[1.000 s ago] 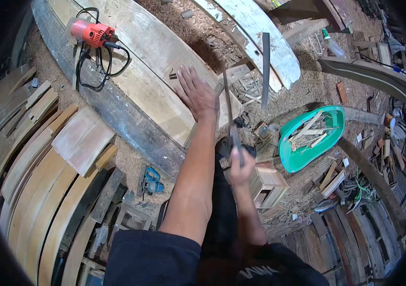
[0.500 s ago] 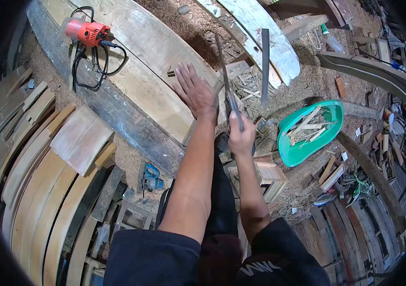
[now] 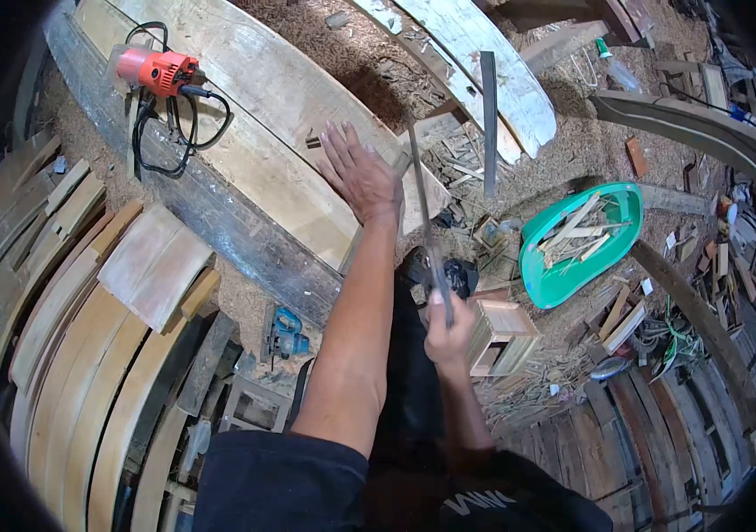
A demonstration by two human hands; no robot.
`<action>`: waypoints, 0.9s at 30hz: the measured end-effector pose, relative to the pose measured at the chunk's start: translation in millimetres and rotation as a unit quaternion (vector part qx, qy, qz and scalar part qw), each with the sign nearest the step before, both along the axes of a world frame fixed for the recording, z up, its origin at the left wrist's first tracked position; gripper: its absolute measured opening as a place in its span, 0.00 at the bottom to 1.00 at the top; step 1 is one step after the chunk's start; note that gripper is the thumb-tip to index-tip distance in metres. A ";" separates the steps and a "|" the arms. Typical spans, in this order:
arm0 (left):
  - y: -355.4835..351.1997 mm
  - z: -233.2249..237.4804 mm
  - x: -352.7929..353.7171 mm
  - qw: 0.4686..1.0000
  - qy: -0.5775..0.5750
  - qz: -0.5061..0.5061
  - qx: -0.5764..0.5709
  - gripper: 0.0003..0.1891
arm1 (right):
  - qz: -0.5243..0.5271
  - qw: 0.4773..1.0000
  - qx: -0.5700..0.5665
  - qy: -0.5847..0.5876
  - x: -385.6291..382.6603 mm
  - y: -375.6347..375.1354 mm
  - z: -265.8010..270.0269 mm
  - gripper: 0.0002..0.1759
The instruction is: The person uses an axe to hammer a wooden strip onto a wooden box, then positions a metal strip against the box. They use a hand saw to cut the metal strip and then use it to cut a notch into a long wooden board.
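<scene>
My left hand (image 3: 362, 180) lies spread on the pale curved board (image 3: 285, 191), its fingers apart, beside a small dark slot in the wood. My right hand (image 3: 449, 330) is wrapped round the handle of a long thin saw (image 3: 422, 195). The saw's narrow blade points up and away, crossing the board's right end just right of my left hand. A red power tool (image 3: 160, 71) with a black cord rests on the far left part of the board.
A green basin (image 3: 582, 244) of wood scraps stands at the right. A blue power tool (image 3: 287, 332) lies on the floor near my left arm, and a small wooden box (image 3: 502, 335) beside my right hand. Stacked curved planks (image 3: 103, 381) fill the left; white-stained boards (image 3: 484, 66) lie ahead.
My right hand has drawn back toward my body with the saw, and the blade has slid down along the board's end. My left hand stays pressed on the board.
</scene>
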State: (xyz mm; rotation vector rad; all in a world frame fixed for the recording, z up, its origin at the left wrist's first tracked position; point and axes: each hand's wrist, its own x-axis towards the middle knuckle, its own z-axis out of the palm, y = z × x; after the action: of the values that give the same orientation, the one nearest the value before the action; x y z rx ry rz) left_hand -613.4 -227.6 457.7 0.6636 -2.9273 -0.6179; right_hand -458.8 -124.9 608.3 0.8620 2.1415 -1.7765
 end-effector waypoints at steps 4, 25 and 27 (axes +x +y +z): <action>-1.0 3.7 0.8 1.000 0.003 -0.004 0.000 0.29 | 0.040 0.999 0.021 0.018 -61.3 7.9 -41.0 0.19; -2.1 1.3 1.7 1.000 -0.008 -0.006 -0.017 0.30 | 0.062 0.997 0.039 -0.003 -75.5 6.2 -31.6 0.23; -1.4 6.5 7.2 1.000 -0.015 -0.007 -0.013 0.30 | 0.060 0.995 0.073 0.016 -85.4 -2.1 -32.8 0.23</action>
State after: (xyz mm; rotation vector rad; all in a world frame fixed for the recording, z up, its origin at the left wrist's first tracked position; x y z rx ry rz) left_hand -606.3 -229.0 464.2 0.6564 -2.9641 -0.5760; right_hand -544.2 -127.0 575.6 0.7261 2.3134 -1.6038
